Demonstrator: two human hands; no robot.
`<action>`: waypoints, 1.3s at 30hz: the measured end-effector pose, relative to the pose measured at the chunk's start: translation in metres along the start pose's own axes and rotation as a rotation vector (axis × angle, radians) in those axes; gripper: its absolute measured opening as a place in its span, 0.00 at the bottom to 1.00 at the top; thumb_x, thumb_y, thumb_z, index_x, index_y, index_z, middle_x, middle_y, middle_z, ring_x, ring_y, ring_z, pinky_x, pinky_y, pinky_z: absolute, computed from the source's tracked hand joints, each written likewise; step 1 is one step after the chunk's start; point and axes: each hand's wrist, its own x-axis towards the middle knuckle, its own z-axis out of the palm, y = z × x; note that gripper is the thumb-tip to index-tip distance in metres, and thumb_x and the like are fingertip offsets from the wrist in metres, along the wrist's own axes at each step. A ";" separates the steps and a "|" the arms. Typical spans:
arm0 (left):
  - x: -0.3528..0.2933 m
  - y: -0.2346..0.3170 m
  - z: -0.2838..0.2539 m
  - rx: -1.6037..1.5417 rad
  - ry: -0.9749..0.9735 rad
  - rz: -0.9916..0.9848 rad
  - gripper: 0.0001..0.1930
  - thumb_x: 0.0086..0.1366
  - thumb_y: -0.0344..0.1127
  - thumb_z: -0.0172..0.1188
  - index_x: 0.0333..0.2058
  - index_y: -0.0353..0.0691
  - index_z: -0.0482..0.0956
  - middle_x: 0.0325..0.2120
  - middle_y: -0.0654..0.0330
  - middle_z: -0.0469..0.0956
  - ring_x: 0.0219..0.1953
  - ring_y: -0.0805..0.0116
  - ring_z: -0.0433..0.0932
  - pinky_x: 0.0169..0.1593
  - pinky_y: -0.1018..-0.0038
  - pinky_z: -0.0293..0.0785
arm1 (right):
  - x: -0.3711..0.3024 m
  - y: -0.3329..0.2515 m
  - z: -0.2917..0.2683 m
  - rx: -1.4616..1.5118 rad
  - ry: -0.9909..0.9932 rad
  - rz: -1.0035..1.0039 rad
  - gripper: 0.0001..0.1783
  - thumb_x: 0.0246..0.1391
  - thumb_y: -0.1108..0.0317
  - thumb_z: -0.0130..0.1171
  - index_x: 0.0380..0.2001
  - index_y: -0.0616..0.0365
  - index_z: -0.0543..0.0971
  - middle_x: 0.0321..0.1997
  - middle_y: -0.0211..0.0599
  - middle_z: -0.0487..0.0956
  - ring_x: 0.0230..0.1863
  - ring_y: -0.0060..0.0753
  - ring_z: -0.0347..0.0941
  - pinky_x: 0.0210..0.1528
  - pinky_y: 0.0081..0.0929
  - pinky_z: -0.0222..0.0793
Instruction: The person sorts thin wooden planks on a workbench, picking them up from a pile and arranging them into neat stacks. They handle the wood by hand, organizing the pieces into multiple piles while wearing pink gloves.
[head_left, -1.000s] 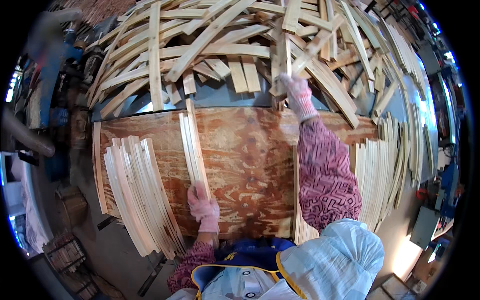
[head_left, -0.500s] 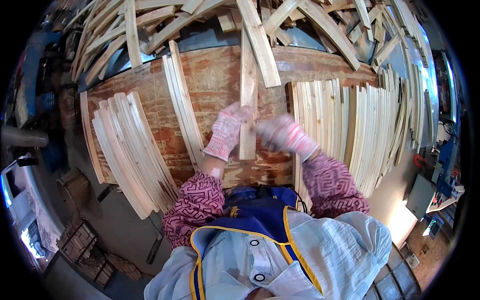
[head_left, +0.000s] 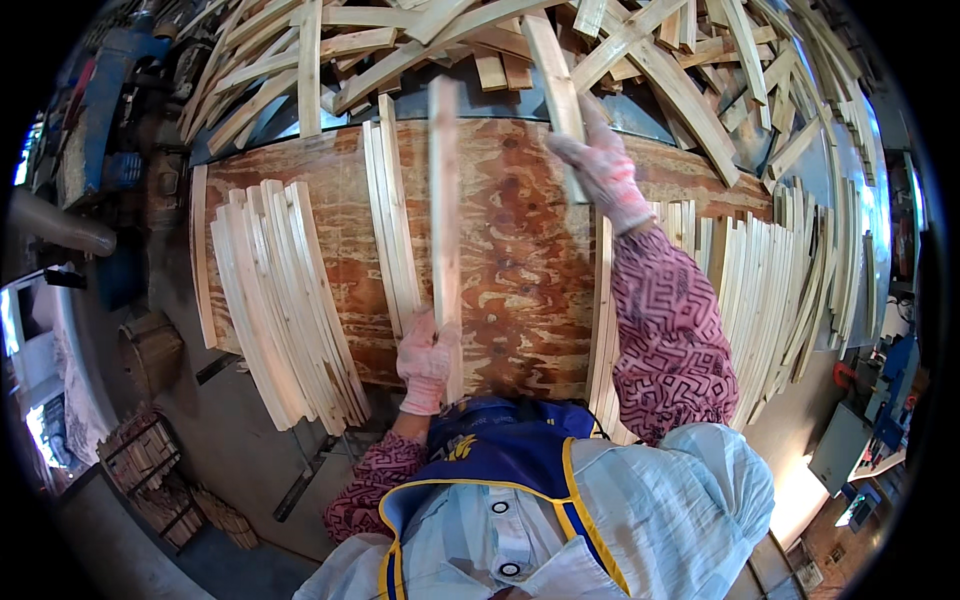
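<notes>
Workshop, worn plywood bench top [head_left: 530, 270] across the middle, grain blotched red-brown and pale. Loose heap of pale timber strips [head_left: 310, 75] beyond its far edge, lying at all angles. Row of strips set side by side at left [head_left: 275, 300], long bundled row at right [head_left: 765, 290], slim set of strips [head_left: 388, 190] nearer the centre. Left hand [head_left: 425, 362], in a pink-white knit glove, is closed round the near end of one strip, the left slat [head_left: 445, 200], which points away from the body over the bench, beside the slim set; far end blurred, so cannot tell whether it is clear of the wood below. Right hand [head_left: 603, 168], same glove, is at the near end of the right slat [head_left: 552, 75], which slants from the heap down over the bench's far edge; thumb across the slat, fingers along its right side, but blur hides how firmly they press. Handling, judged by eye: bare softwood, light, stiff along its length, dry enough to grip well through knit. Breakage unlikely; splinters at sawn edges more so. An end hold suits a short lift, though the far end would tip and swing; mid-length would balance better. Strips crossing in the heap could snag one drawn out, so a straight pull along its length looks kindest.
</notes>
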 end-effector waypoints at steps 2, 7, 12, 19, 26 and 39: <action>-0.007 -0.073 0.022 0.311 0.279 0.230 0.31 0.57 0.37 0.63 0.61 0.45 0.67 0.52 0.50 0.71 0.50 0.57 0.73 0.53 0.61 0.71 | -0.034 0.007 -0.014 0.415 -0.239 0.138 0.41 0.52 0.58 0.66 0.64 0.62 0.62 0.41 0.40 0.77 0.34 0.25 0.77 0.34 0.20 0.78; 0.019 -0.023 0.028 0.529 0.292 0.007 0.41 0.56 0.46 0.65 0.66 0.42 0.59 0.61 0.46 0.62 0.63 0.50 0.61 0.62 0.54 0.64 | -0.150 0.028 0.012 1.630 -0.499 0.549 0.34 0.56 0.51 0.57 0.58 0.65 0.68 0.46 0.42 0.74 0.40 0.38 0.75 0.41 0.36 0.76; 0.053 0.076 0.031 -0.745 -0.421 -0.117 0.26 0.66 0.49 0.59 0.53 0.32 0.74 0.50 0.47 0.76 0.52 0.56 0.75 0.57 0.61 0.71 | -0.203 0.041 0.031 0.822 -0.551 0.687 0.28 0.58 0.50 0.56 0.52 0.63 0.74 0.44 0.45 0.78 0.42 0.37 0.76 0.44 0.36 0.74; 0.054 0.062 0.043 -0.896 -0.407 -0.343 0.17 0.64 0.40 0.64 0.46 0.34 0.81 0.32 0.63 0.82 0.33 0.77 0.77 0.42 0.78 0.73 | -0.072 -0.046 -0.006 -0.855 -0.115 -0.372 0.26 0.56 0.54 0.60 0.56 0.53 0.75 0.49 0.52 0.80 0.47 0.48 0.80 0.45 0.39 0.76; 0.019 0.045 0.032 0.023 -0.037 0.078 0.19 0.58 0.46 0.66 0.45 0.43 0.85 0.52 0.53 0.75 0.58 0.57 0.68 0.62 0.64 0.64 | 0.000 -0.023 0.039 -0.967 -0.558 0.219 0.34 0.46 0.53 0.69 0.53 0.60 0.74 0.45 0.48 0.81 0.44 0.45 0.79 0.46 0.39 0.75; 0.055 0.007 -0.028 0.257 0.478 0.499 0.23 0.67 0.51 0.49 0.59 0.56 0.69 0.62 0.54 0.63 0.64 0.47 0.61 0.61 0.45 0.62 | -0.068 0.028 0.017 -1.121 -0.487 -0.389 0.27 0.47 0.60 0.67 0.53 0.49 0.76 0.45 0.40 0.80 0.47 0.47 0.76 0.53 0.39 0.70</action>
